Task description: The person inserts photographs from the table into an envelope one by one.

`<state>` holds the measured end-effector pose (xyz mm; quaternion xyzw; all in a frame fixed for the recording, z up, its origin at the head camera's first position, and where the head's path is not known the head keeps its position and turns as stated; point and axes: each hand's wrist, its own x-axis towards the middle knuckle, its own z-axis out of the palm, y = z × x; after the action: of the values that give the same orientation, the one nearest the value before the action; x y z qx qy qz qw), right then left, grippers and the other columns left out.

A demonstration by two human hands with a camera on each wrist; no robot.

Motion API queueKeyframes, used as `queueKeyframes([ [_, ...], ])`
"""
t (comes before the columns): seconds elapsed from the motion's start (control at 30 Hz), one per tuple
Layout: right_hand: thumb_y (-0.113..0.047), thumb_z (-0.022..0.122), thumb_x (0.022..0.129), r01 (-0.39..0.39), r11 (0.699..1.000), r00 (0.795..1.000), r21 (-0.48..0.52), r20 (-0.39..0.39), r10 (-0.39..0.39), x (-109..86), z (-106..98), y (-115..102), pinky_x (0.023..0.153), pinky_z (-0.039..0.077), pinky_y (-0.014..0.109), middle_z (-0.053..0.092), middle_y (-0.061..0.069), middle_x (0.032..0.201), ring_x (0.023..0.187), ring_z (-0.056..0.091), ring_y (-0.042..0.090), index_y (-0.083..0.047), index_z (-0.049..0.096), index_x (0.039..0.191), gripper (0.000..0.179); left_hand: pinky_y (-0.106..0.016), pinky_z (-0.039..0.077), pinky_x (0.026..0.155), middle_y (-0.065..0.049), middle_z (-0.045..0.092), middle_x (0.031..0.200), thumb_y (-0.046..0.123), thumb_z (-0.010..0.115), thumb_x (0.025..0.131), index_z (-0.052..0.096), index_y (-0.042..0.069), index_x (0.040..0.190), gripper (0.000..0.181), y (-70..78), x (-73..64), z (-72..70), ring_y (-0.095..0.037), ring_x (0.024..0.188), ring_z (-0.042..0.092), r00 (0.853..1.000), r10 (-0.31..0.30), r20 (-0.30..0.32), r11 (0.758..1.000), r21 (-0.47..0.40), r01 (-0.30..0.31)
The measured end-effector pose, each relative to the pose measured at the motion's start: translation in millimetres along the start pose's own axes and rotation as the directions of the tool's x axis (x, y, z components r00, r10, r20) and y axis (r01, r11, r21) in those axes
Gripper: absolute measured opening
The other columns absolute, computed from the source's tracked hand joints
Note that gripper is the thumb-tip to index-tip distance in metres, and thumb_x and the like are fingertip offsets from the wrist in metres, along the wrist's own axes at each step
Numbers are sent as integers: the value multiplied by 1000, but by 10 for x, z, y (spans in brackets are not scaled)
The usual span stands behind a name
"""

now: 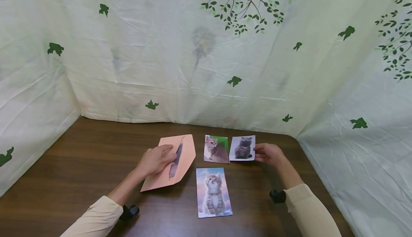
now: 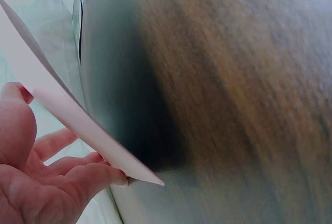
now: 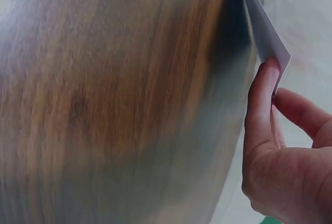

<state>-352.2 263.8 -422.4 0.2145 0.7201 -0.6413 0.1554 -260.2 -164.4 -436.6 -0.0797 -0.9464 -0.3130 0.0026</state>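
My left hand [image 1: 158, 159] holds a peach envelope [image 1: 187, 158] tilted above the table, thumb on its upper face and fingers beneath. Something greyish shows through the envelope's opening. In the left wrist view the envelope [image 2: 67, 107] appears edge-on between thumb and fingers. My right hand [image 1: 268, 153] pinches the right edge of a photo of a grey cat [image 1: 243, 148]; the right wrist view shows the card [image 3: 267, 32] between thumb and fingers. Left of it, a photo of a kitten on green [image 1: 216, 149] nearly touches it. A taller kitten picture [image 1: 214, 193] lies nearer me.
The brown wooden table [image 1: 96, 158] is bounded at the back and sides by a white cloth [image 1: 161, 68] printed with green birds and branches. A dark wrist device [image 1: 130, 213] is on the left wrist, another device [image 1: 277, 196] on the right.
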Motion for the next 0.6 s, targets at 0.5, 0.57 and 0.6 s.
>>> queueKeyframes([
  [0.5,-5,62,96,53,998,998,-32,27,-53,-158,-102,-143,67,61,30,71,6,85,71,71,17,10,52,136,44,-58,46,100,-24,61,138,36,57,100,59,2,141,53,13,-3,5,-49,125,58,1000,13,-2,999,34,-13],
  [0.57,-5,61,96,61,997,997,-48,48,-59,-180,-99,-168,68,61,30,71,5,86,72,71,17,11,51,137,45,-58,46,100,-24,61,138,37,57,100,59,2,141,53,14,-1,3,-49,125,58,1000,9,-1,999,31,-9],
  [0.6,-6,61,96,62,997,997,-51,50,-59,-188,-95,-181,68,61,30,72,5,86,72,71,17,10,51,137,45,-58,46,100,-24,61,138,37,58,100,59,2,141,54,15,-1,3,-48,125,58,1000,8,0,999,31,-8],
])
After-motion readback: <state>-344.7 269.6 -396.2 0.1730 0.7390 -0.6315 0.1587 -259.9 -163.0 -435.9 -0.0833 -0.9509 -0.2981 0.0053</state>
